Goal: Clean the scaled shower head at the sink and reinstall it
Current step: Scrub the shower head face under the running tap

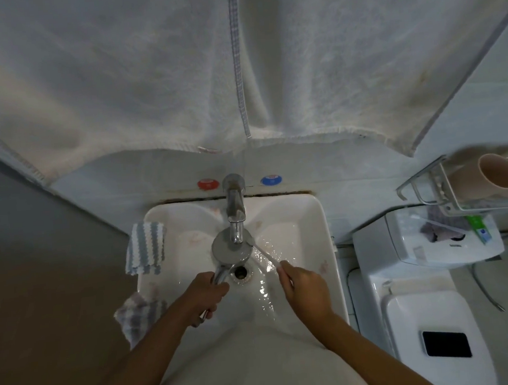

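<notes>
While the left hand [207,293] is gripping the shower head [231,248] by its handle under the tap [235,215], at twelve o'clock from the drain [240,273], the right hand [302,285] is pinching a brush [266,253] against its rim, and the wet chrome is probably slippery, so the handle looks like the safest hold.

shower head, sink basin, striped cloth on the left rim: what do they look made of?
Shower head: looks like chrome-plated metal or plastic; smooth, grey, mirror-like sheen, cannot tell which underneath.
Sink basin: likely glazed ceramic; glossy white, thick rounded rim.
Striped cloth: soft microfibre-type fabric by its fuzzy, wavy blue-white stripes, draped limp over the rim.
</notes>
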